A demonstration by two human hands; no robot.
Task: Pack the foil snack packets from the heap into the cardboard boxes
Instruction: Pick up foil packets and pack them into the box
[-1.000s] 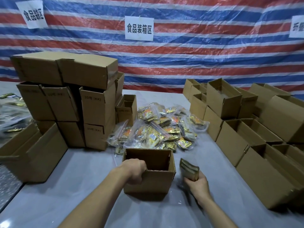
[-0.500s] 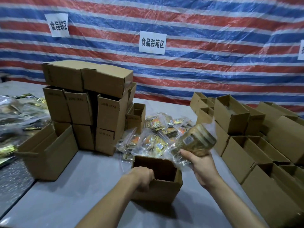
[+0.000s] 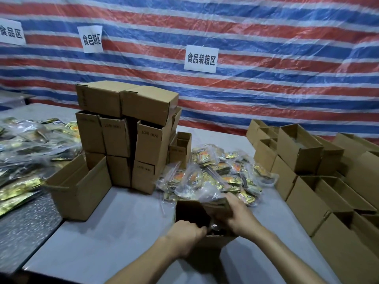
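**Foil snack packets (image 3: 217, 206) held at the mouth of the open box (image 3: 213, 243)**

The right hand (image 3: 235, 215) grasps a bundle of the packets wrapped in clear plastic. It holds the bundle tilted over the far right corner of the box, partly below the rim. The fingertips are hidden behind the bundle. The left hand (image 3: 186, 236) is clenched on the near rim of the same box, its fingers curled over the edge into the dark inside.

Just beyond the right hand lies the heap (image 3: 221, 173) of bagged packets, close to the far wall of the box. Further out to the right stand rows of open boxes (image 3: 307, 193). To the left of the left hand, well apart from it, a large open carton (image 3: 82, 187) sits in front of a stack of closed cartons (image 3: 127, 136). Past these, more packets (image 3: 24, 152) are spread out. Everything rests on a grey table (image 3: 112, 222). Behind it hangs a striped tarp (image 3: 266, 89) with paper signs (image 3: 201, 59).
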